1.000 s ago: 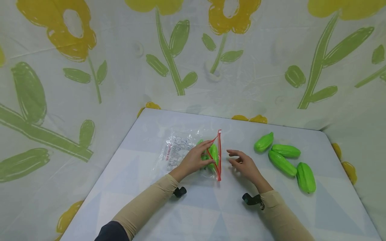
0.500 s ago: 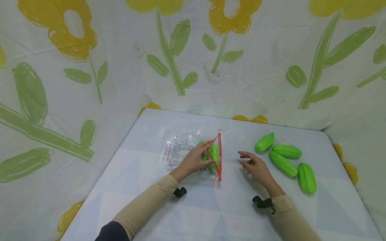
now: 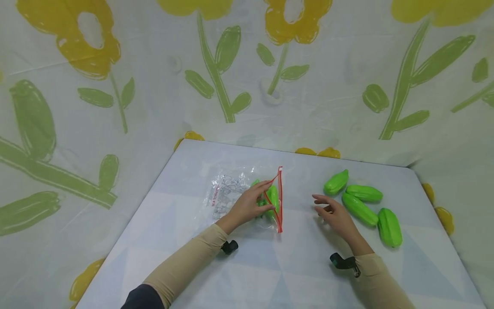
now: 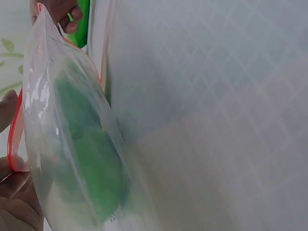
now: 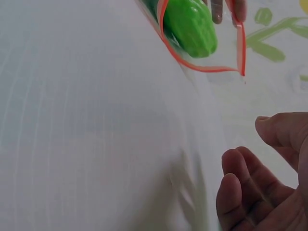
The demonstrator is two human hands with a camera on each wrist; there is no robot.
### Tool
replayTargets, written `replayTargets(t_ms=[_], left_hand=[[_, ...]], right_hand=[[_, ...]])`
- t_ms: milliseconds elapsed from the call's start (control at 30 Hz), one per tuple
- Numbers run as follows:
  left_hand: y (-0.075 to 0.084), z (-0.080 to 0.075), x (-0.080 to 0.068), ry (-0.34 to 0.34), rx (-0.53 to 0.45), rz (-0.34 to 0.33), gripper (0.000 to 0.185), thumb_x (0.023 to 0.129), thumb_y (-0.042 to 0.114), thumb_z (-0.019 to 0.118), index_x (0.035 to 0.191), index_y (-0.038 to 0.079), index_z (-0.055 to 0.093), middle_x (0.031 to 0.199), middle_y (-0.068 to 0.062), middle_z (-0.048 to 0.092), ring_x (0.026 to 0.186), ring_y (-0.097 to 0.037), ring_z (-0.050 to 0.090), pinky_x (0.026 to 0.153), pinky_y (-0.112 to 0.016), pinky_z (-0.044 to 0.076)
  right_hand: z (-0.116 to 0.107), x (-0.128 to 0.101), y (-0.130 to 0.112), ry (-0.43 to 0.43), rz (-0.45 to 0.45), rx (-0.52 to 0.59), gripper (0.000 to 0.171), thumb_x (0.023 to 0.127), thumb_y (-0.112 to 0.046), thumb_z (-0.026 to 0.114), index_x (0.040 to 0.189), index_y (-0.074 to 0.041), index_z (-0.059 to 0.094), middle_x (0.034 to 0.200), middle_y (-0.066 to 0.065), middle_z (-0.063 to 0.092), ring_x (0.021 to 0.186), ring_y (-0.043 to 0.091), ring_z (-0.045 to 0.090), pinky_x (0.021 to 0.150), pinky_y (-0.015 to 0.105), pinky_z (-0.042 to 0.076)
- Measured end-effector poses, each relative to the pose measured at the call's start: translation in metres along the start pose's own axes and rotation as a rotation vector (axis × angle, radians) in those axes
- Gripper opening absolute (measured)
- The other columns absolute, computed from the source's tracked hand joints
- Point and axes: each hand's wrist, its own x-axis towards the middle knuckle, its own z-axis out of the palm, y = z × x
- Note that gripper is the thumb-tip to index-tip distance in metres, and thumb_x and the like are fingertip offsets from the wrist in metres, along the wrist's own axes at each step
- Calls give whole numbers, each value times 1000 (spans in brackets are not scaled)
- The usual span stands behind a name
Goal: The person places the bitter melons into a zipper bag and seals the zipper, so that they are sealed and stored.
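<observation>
A clear zip bag (image 3: 227,195) with a red-edged mouth lies on the table, its mouth held apart toward the right. My left hand (image 3: 247,207) grips the upper rim, fingers and thumb spread along the red strip. Inside are bright green, oblong, ribbed fruits (image 5: 190,29) like small papayas; the left wrist view shows green shapes (image 4: 98,168) through the plastic, too blurred to count. My right hand (image 3: 336,216) hovers between bag and loose fruits, fingers loosely bent, holding nothing. Several matching green fruits (image 3: 359,209) lie to its right, apart from it.
The pale table (image 3: 278,266) has a printed triangle pattern. Behind it and at both sides hangs a white curtain (image 3: 154,94) with yellow flowers and green leaves. A black wrist camera (image 3: 341,261) sits on the right wrist, another (image 3: 230,246) on the left.
My right hand has moved right, from close to the bag's mouth to nearer the loose green fruits. The left hand and the bag have stayed in place.
</observation>
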Motion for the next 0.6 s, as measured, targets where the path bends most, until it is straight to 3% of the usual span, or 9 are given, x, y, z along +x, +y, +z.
replayTargets(t_ms=[367,600], left_hand=[[-1,0,-1,1,9,-3,76,79,46,69,143,21,37,146,9,35,126,-14,43,102,-31,39],[-1,0,-1,-5,14,-1,76,80,46,69,143,19,37,146,9,35,126,-13,42,101,-30,39]], right_hand=[[-18,-9,15,41,-16,-35,45,93,-38,54,136,-24,48,124,10,56,90,21,57,63,32,51],[-29,-16,20,96,-55,-94,43,95,-34,53,134,-18,50,121,12,58,85,13,57,60,27,50]])
